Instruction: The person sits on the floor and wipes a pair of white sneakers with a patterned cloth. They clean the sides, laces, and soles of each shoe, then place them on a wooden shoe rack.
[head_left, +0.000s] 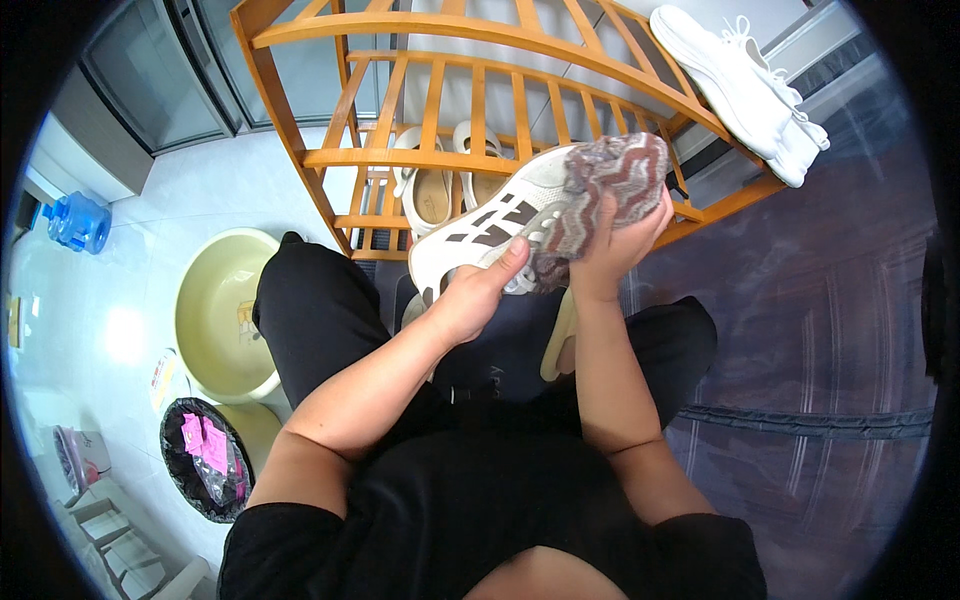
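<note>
A white sneaker (491, 217) with dark brown side patches is held up in front of the wooden shoe rack. My left hand (472, 300) grips it around the heel and ankle opening, thumb on top. My right hand (619, 244) holds a brown and grey wavy-patterned cloth (622, 180) against the toe and lace area. The cloth hides much of the shoe's front and part of its laces.
The slatted wooden shoe rack (465, 161) stands just ahead, with pale sandals (431, 199) on a lower shelf and white sneakers (739, 97) at its top right. On the left are a yellow-green basin (191, 315), a lined trash bin (176, 480) and a blue water jug (86, 221).
</note>
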